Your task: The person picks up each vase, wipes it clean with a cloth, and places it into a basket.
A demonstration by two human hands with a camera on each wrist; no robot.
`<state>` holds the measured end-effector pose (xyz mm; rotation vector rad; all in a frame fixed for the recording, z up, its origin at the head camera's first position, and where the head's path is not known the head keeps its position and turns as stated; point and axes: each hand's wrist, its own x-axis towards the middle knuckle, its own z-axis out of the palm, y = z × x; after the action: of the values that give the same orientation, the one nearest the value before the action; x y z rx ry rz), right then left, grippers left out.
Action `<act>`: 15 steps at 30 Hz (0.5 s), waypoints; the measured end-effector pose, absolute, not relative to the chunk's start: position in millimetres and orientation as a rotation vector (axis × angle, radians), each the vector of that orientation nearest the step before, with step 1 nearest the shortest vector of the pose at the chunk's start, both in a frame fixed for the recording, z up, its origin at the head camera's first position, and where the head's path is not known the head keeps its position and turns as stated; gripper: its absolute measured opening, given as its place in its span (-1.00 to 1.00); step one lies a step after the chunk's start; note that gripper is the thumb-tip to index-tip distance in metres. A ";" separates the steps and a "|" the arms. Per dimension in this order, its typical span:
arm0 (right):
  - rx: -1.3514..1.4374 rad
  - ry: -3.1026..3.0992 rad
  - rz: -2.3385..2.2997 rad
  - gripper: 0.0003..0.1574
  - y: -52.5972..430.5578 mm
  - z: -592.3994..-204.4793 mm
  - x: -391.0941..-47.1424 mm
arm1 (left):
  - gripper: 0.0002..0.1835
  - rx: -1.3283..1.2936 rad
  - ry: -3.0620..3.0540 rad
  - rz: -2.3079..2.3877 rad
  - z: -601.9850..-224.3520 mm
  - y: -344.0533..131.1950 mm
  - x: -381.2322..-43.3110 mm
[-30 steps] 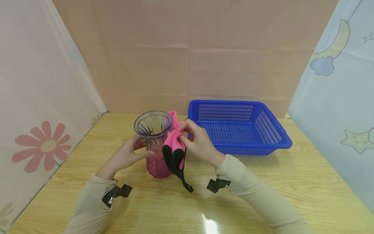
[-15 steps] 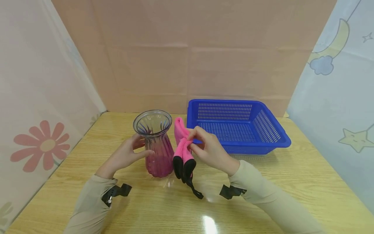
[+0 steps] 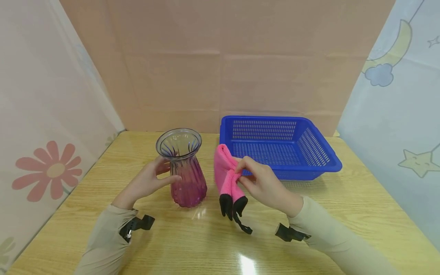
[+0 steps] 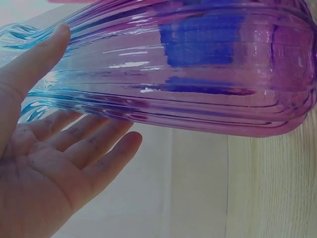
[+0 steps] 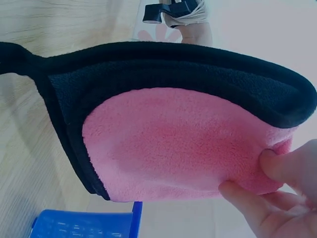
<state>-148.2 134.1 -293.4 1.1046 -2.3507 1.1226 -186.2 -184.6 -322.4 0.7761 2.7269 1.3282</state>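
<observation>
A ribbed glass vase (image 3: pixel 188 185), clear at its flared rim and purple-pink below, stands upright on the table. My left hand (image 3: pixel 147 185) holds it by the side, thumb in front and fingers behind; the left wrist view shows the thumb (image 4: pixel 45 54) over the glass near the neck. To the right of the vase, my right hand (image 3: pixel 268 187) pinches a folded pink plush cloth (image 3: pixel 224 168) with black edging. Its black hanging loop dangles toward the table. In the right wrist view the fingertips (image 5: pixel 237 191) grip the pink fabric at one end.
A blue plastic basket (image 3: pixel 275 168) with slotted walls stands at the back right, behind the right hand. The wooden table (image 3: pixel 192 244) runs to a tan backdrop, with patterned side panels at left and right.
My right hand has moved right with the pink cloth, away from the vase and in front of the basket's left corner. The left hand and the vase stay nearly still.
</observation>
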 end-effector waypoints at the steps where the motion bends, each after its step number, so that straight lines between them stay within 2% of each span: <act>1: 1.104 -2.351 1.108 -0.70 136.0 -293.7 -146.8 | -0.19 0.779 2.725 1.330 -322.3 -184.3 -186.2; 15: 1.116 -2.298 0.849 -0.56 165.5 -296.2 -130.2 | -0.17 0.736 2.720 1.338 -320.9 -182.9 -186.0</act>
<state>-130.2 165.5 -296.2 1.1158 -2.2976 0.8486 -186.0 -182.9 -320.9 0.7356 2.7201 1.3377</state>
